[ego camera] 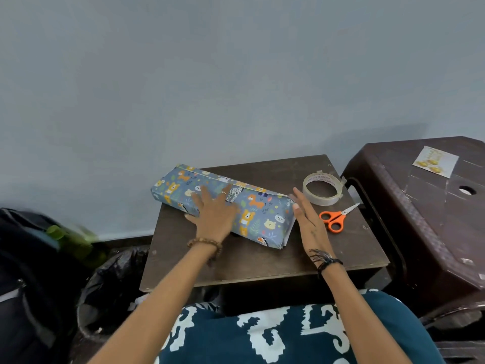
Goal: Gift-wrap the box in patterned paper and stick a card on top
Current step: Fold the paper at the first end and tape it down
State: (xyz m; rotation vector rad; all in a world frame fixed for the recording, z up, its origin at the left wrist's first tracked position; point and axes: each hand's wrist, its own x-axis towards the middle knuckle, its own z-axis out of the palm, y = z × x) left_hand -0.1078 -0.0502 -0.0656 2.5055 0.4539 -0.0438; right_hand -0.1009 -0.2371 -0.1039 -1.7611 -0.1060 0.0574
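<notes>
Head view: the box (223, 203) lies on the small table (262, 258), already covered in animal-print paper, its long seam running along the far edge. The wrapping looks close to done; the step in hand seems to be closing the right end, where the folded paper edges show white at the near corner.

Left hand (214, 215) lies flat on top of the box, fingers straight and spread, pressing it down and holding nothing. Right hand (308, 219) stands on edge just beside the right end of the box, fingers straight and together, nothing in it; whether it touches the paper I cannot tell.

Tape (322, 189) sits near the right hand toward the wall, and scissors (334, 219) lie just right of that hand. The card (435, 161) rests well apart on the stool (433, 219) at right.

Next, I judge, the end flap needs pressing flat and a strip of tape, with the left hand keeping the box from sliding; then the card must be fetched and stuck on top.
</notes>
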